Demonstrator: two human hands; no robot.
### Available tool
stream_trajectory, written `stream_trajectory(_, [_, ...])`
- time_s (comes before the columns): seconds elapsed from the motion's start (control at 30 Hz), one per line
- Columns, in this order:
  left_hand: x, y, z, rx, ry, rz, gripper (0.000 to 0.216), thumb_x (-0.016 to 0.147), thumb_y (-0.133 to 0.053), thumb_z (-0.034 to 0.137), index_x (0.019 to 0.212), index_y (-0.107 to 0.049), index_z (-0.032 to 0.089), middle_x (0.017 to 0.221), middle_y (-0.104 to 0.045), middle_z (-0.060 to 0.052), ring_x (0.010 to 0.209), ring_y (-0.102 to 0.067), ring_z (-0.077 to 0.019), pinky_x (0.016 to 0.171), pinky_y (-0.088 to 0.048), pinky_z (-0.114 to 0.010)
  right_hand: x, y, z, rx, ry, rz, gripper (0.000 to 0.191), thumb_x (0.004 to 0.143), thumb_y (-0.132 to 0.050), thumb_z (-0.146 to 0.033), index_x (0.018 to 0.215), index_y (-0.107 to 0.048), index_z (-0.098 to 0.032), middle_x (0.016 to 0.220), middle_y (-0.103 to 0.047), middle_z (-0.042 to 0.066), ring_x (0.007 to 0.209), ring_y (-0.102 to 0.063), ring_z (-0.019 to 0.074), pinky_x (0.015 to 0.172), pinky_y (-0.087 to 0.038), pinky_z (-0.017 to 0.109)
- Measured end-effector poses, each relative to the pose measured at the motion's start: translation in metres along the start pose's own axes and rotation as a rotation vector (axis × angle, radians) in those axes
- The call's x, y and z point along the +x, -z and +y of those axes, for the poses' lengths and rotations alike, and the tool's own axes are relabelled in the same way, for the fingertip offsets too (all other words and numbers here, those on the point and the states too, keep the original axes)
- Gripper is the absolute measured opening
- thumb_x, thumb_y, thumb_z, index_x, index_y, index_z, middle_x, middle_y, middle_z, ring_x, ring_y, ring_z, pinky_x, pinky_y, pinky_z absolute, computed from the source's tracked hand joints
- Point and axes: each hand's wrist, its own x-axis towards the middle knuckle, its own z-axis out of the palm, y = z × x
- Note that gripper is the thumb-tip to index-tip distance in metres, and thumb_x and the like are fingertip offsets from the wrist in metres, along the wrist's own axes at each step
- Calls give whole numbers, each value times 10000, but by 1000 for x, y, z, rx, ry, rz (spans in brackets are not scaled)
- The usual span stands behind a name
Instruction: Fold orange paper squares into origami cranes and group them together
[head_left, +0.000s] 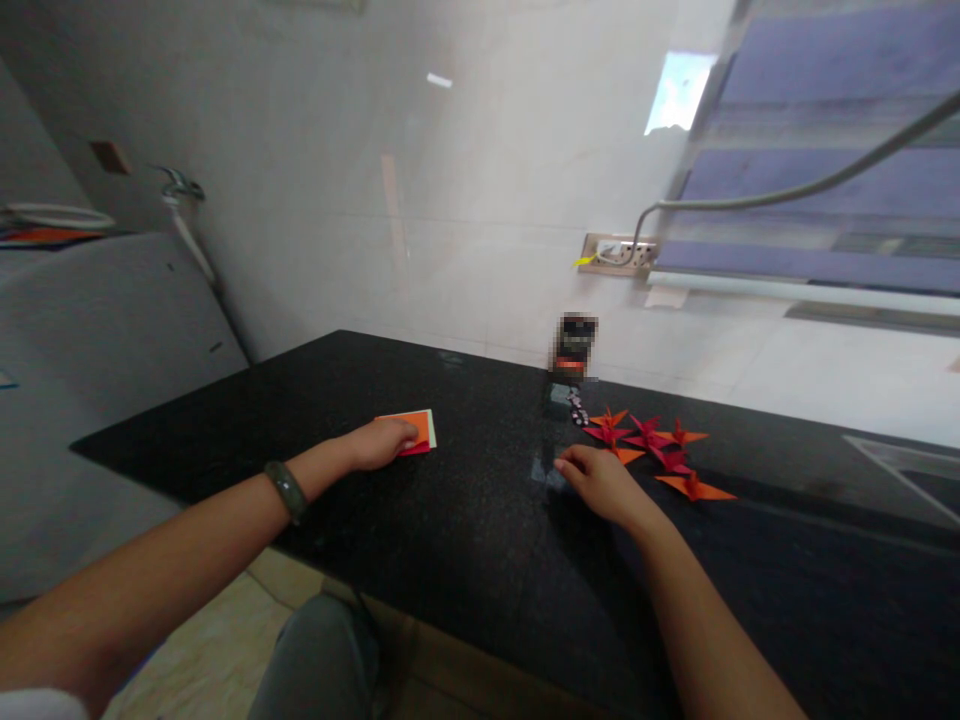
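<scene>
On the left of the black countertop, my left hand grips a small stack of square origami paper. Orange, pink and pale edges show around its fingers. My right hand hovers over or rests on the counter farther right; which one I cannot tell. Its fingers are curled in and I see nothing between them. Just beyond and to the right of that hand stand several folded paper cranes in red and orange, grouped close together. A green bangle circles my left wrist.
A dark upright object, blurred out, stands at the wall with a patterned strap before it. A socket with a plugged-in cable is on the wall. A white appliance and a tap are at left.
</scene>
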Motion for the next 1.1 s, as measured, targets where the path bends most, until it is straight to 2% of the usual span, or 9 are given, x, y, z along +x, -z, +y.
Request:
stream_trajectory(0.47, [2, 4, -3, -52, 61, -11, 231, 782, -395, 289, 676, -560, 167, 653, -550, -5, 600, -486, -124, 583, -326, -223, -1, 0, -1, 16, 7, -8, 249, 819, -412, -329, 764, -597, -172, 702, -627, 44, 660, -569, 153, 600, -375, 234])
stream_trajectory(0.73, [7, 7, -13, -131, 168, -27, 195, 659, -553, 350, 643, -604, 163, 632, -575, 2, 616, -513, -140, 563, -333, -219, -1, 1, -1, 20, -8, -16, 251, 814, -419, -333, 756, -602, -171, 697, -629, 46, 634, -564, 152, 577, -374, 234])
stream_trajectory(1.0, [3, 13, -14, -155, 163, -19, 251, 592, -619, 414, 622, -599, 166, 674, -589, 4, 663, -529, -146, 592, -347, -212, -1, 0, -1, 4, -18, -32, 246, 813, -426, -334, 771, -608, -174, 723, -640, 52, 666, -577, 156, 597, -383, 233])
stream_trajectory(1.1, [2, 11, -14, -142, 160, 26, 244, 595, -621, 410, 619, -603, 169, 669, -592, 5, 659, -532, -144, 588, -351, -209, -1, -1, 0, -7, -12, -34, 254, 816, -419, -336, 777, -610, -173, 731, -640, 54, 670, -578, 156, 602, -383, 233])
